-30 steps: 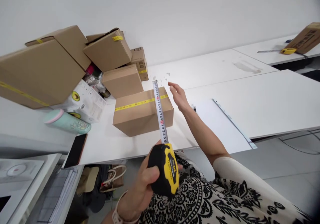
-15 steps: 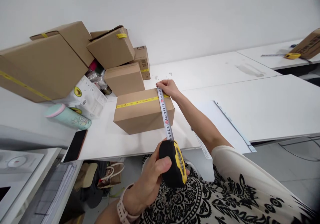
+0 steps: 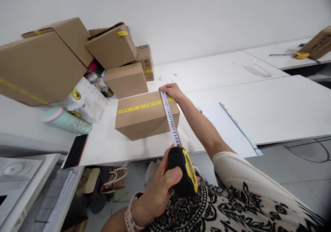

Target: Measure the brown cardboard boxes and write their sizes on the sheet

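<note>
My left hand (image 3: 160,187) is wrapped round a black and yellow tape measure (image 3: 184,171) held in front of the table's near edge. Its white blade (image 3: 170,120) runs away from me across the right end of a brown cardboard box (image 3: 144,116) with a yellow tape strip. My right hand (image 3: 172,90) pinches the blade's tip down at the box's far top edge.
A heap of cardboard boxes (image 3: 51,59) fills the table's far left, with a white carton (image 3: 86,101) and a mint bottle (image 3: 66,121) lying beside it. A dark phone (image 3: 75,151) lies near the front edge. White sheets (image 3: 230,125) lie to the right. Another box and tape measure (image 3: 301,55) sit far right.
My right hand went from open in the air beside the blade to pinching its tip on the box's far edge. The tape measure case moved slightly right and lower.
</note>
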`<state>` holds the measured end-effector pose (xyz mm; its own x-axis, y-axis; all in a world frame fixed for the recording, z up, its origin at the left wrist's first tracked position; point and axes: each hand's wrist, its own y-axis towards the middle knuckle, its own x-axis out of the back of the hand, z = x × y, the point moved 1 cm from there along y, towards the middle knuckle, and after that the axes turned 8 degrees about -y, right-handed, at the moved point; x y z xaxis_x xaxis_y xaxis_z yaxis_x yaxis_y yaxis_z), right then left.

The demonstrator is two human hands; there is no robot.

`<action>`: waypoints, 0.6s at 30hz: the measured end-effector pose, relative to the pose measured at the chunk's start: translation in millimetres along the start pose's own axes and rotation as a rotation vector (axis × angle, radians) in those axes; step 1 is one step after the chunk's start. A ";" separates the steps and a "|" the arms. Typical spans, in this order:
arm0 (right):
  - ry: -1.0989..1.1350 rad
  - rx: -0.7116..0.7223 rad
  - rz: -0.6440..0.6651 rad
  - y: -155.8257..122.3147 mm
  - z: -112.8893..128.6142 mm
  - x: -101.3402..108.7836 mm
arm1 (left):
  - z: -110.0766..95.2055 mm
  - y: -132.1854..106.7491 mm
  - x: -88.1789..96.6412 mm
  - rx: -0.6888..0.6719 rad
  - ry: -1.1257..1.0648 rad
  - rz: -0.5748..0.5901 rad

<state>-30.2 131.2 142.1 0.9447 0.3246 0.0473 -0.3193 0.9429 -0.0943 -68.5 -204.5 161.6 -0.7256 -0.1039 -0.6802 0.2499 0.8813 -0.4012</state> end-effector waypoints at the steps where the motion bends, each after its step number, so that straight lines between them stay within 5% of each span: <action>1: 0.001 0.001 0.000 -0.7 0.3 0.0 | -0.2 -0.1 -1.1 0.000 -0.002 0.002; 18: -0.017 -0.010 0.005 -4.8 4.2 -1.1 | -0.7 0.9 -4.5 0.021 0.034 0.012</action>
<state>-30.1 126.7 146.6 0.9416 0.3307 0.0641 -0.3232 0.9406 -0.1041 -65.4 -202.8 164.7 -0.7436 -0.0776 -0.6641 0.2719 0.8723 -0.4064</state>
